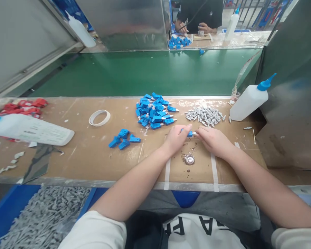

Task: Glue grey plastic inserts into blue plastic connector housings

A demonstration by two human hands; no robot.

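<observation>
My left hand (176, 139) is closed round a blue plastic piece (189, 134), whose pale tip points right. The fingers of my right hand (213, 141) are pinched together at that tip; whether they grip the tip or a separate grey part is too small to tell. Just behind my hands lie a heap of blue pieces (154, 111) and, to its right, a pile of small grey parts (205, 116). Several more blue pieces (123, 139) rest to the left. A small round metal dish (189, 159) sits on the table in front of my hands.
A white tape ring (99, 118) lies left of the heap. White bottles with blue tips stand at right (249, 102) and lie at left (32, 128), near red pieces (23, 108). Beyond the green belt (145, 72) sits a person (200, 17). A blue bin (5, 207) holds grey parts below.
</observation>
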